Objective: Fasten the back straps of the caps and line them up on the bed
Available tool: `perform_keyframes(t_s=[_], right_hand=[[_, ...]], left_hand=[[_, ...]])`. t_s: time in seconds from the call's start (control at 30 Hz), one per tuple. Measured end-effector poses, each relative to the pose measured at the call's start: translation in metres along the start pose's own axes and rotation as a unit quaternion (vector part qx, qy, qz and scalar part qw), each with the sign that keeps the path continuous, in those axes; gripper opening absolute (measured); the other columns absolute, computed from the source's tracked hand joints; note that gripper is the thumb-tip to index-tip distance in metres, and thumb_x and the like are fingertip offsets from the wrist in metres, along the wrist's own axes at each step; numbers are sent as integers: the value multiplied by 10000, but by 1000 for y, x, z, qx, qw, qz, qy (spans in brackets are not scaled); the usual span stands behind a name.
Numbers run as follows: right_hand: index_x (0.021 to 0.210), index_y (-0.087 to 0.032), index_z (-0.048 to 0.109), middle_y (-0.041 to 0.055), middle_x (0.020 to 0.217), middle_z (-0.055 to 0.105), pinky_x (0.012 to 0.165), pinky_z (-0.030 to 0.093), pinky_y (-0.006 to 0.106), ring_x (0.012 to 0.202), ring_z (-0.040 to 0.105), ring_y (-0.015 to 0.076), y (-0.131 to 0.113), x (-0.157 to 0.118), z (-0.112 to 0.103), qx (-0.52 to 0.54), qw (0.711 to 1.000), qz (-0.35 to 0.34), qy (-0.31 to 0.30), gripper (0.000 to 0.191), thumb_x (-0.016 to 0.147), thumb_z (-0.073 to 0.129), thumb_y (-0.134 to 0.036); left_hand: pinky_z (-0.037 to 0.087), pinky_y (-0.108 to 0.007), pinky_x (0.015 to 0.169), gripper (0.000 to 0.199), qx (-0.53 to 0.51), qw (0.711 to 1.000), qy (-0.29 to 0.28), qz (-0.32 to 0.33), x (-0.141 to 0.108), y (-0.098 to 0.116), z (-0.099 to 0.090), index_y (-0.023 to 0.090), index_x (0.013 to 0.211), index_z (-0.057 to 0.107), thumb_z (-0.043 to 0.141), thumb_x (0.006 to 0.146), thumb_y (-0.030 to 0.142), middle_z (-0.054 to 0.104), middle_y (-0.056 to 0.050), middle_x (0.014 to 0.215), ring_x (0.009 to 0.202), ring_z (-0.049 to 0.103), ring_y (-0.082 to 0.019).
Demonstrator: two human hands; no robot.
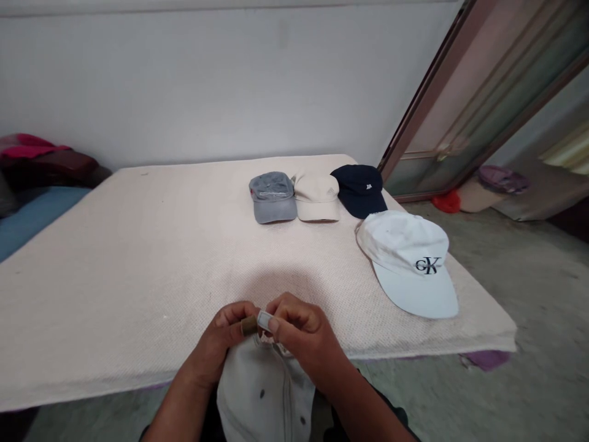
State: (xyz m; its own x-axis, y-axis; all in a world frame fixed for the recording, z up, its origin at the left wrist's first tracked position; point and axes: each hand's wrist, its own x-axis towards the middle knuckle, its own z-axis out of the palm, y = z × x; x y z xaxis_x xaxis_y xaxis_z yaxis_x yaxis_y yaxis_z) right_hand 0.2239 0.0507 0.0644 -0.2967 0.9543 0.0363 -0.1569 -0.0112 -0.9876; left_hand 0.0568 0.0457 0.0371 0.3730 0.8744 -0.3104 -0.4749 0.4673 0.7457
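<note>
A light grey cap (257,390) hangs at the bottom centre, below both hands, at the near edge of the table. My left hand (225,337) pinches a brown strap end (249,326) at the cap's back opening. Just to its right, my right hand (301,328) holds a whitish strap end (264,320) between thumb and fingers. The two strap ends lie side by side, very close together; whether they are fastened cannot be made out. The cap's brim is not visible.
On the pale cloth-covered table (138,264) lie a grey-blue cap (273,197), a beige cap (316,196), a navy cap (361,189) and a white cap (407,258). Blue cloth (41,212) is at the far left. A framed glass door (442,123) stands at the right.
</note>
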Motion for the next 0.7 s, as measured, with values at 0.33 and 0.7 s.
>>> perform_keyframes(t_s=[0.33,0.7], right_hand=[[554,-165,551,6,704,552,637,387,256,678,510,114,3,2,-7,-12,999,15,-48,254,801,591,-204],[565,-162,567,14,716,547,687,391,282,714,521,134,1,3,-11,13,997,45,-63,233,794,582,-200]], left_hand=[[355,-182,490,103,37,999,5,-25,-2,0,-4,139,669,635,685,728,207,600,10,598,493,480,-73],[377,-179,489,88,30,999,6,-33,-1,-1,-3,132,686,635,672,738,192,628,-4,620,499,507,-78]])
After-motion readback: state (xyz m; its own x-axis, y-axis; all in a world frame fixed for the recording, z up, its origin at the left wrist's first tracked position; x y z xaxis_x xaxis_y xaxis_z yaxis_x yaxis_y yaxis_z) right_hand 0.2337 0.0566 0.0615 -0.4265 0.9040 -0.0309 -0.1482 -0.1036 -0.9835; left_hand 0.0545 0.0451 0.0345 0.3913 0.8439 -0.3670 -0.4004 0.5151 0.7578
